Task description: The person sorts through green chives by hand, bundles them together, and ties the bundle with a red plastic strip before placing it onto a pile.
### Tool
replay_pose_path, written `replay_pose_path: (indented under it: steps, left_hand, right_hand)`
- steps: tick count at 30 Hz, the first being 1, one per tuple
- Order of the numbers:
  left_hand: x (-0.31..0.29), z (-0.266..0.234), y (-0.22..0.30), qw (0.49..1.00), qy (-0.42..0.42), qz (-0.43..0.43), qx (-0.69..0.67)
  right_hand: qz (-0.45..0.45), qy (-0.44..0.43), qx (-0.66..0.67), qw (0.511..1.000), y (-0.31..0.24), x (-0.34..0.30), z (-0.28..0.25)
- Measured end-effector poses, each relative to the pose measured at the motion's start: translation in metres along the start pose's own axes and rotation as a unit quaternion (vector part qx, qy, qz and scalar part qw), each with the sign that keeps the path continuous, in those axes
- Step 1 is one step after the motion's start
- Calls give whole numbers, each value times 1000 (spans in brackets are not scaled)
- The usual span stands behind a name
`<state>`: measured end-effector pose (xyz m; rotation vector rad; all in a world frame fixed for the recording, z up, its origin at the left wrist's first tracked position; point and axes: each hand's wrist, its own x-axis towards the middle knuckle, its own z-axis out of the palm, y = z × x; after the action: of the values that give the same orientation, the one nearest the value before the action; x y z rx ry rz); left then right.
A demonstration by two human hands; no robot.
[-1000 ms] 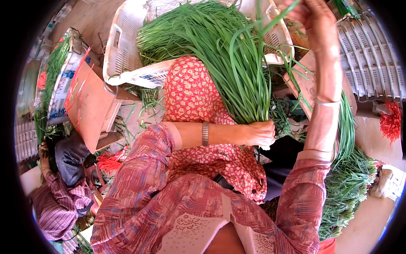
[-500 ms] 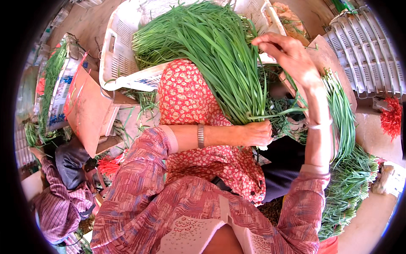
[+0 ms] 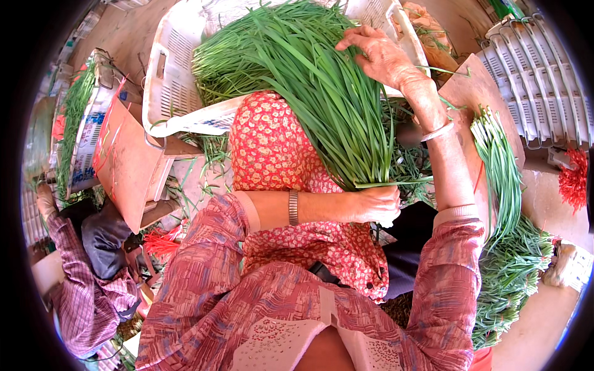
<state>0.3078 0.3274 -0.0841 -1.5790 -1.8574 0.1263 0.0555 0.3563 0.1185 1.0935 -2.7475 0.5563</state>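
Note:
A thick bunch of long green garlic chives (image 3: 334, 117) slants from the white plastic crate (image 3: 154, 99) down over my red flowered apron (image 3: 266, 142). My left hand (image 3: 378, 204) is closed around the lower end of the bunch, its fingers wrapped near the stem ends, which are mostly hidden. One stray leaf sticks out sideways above that fist. Over the upper right side of the leaves is my right hand (image 3: 380, 59), fingers bent but apart, holding nothing; whether its fingertips touch the leaves I cannot tell.
At my right, a sorted chive bundle (image 3: 498, 161) lies on a board, with several tied bundles (image 3: 510, 284) below. Red ties (image 3: 574, 179) hang beyond them. White crates (image 3: 535, 80) stand far right. A brown board (image 3: 133, 161) rises at left, near another person's sleeve (image 3: 80, 278).
My right hand has moved left and farther away, from beside the bunch to over its upper leaves. The left hand keeps its grip in nearly the same place.

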Motion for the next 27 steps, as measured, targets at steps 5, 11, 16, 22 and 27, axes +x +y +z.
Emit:
replay_pose_path:
  steps: [5,11,16,22,27]
  left_hand:
    - [13,-21,-18,999,-24,16,-45]
    - [8,-27,-32,997,-9,9,-78]
    - [12,-26,-37,982,-70,53,-165]
    - [34,-76,-86,957,-51,-18,-286]
    - [71,-139,-179,924,-16,-92,-371]
  right_hand:
    - [-62,-1,-27,998,5,-7,-6]
    - [-104,136,-111,979,-11,-7,-69]
    - [-22,345,-151,926,-3,-20,-174]
    - [108,303,10,947,-47,-139,-261]
    - [195,-14,335,922,-83,-246,-229]
